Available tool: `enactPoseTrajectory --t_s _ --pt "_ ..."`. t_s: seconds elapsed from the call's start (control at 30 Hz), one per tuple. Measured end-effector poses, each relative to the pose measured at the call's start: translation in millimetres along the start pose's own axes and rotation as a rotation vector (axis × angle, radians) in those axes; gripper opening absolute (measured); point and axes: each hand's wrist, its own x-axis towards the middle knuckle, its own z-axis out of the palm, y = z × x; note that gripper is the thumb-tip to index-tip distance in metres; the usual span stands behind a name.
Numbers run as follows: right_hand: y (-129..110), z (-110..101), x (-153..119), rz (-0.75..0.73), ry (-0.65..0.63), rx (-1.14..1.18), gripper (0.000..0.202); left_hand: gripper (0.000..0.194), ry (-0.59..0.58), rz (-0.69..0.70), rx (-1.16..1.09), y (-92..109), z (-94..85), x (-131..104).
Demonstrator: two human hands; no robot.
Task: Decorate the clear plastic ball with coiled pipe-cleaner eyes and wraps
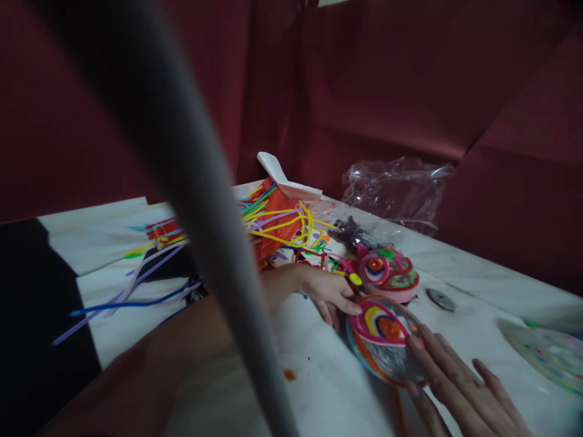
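A round decorated disc lies in front of me. It has a pink loop with yellow, blue and orange coils, a silvery area and an orange and light blue rim. My left hand holds its far left edge, thumb on the rim and the other fingers curled beside it. My right hand is at the disc's right side, fingers stretched out and fingertips touching its surface. Just beyond sits a second round piece with pink, green and red coils and a pink side. A yellow oval bit is close to my left hand.
Many colored fuzzy stems are heaped on orange material at the back. A clear plastic bag stands by the dark red wall sheets. A grey disc and a blurred, speckled round item lie right. A dark blurred bar crosses the view.
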Motion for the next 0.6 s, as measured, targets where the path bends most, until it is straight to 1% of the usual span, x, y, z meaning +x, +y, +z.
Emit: enactPoseTrajectory --t_s 0.1,0.2,0.23,0.27,0.33,0.43,0.6 --pt "-9 -5 13 0.003 0.02 -0.023 0.066 0.04 -0.002 0.028 -0.022 -4 -4.2 -2" --pt "-30 -12 35 0.038 0.061 -0.014 0.066 0.047 -0.054 0.036 -0.045 -9 -9.5 -8" --pt "-37 -14 43 0.032 0.065 -0.016 0.065 0.05 -0.063 0.046 -0.053 -11 -11.5 -10" --pt "-43 -15 50 0.023 0.099 -0.01 0.065 0.053 -0.071 0.054 -0.06 -12 -13.7 -13" --pt "-51 -15 62 0.043 0.111 -0.01 0.065 0.055 -0.084 0.07 -0.077 -15 -17.7 -17" --pt "-54 -13 69 0.076 0.089 0.015 0.064 0.046 -0.092 0.078 -0.101 -16 -21.0 -20" --pt "-54 -12 67 0.111 0.064 0.064 0.057 0.031 -0.075 0.057 -0.134 -14 -18.5 -24"
